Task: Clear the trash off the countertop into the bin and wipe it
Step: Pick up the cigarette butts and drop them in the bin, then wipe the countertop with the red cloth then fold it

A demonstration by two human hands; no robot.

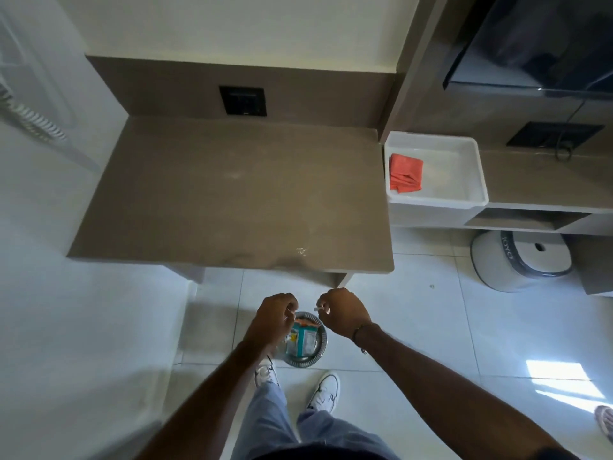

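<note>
The brown countertop (229, 190) lies bare, with a small wet glint near its front right edge. Below its front edge, a small round metal bin (315, 355) stands on the floor with teal and orange wrappers (303, 340) inside. My left hand (273, 318) and my right hand (341, 312) hover side by side right above the bin, fingers pinched. Each hand pinches a small white scrap; what the scraps are cannot be told. An orange cloth (405, 172) lies folded in a white tray (477, 174) right of the counter.
A wall socket (242, 100) sits in the backsplash. A lower shelf unit carries the tray, with a grey round stool (520, 260) under it. A dark screen (537, 41) hangs at top right. My white shoes (325, 391) stand on the pale tiled floor.
</note>
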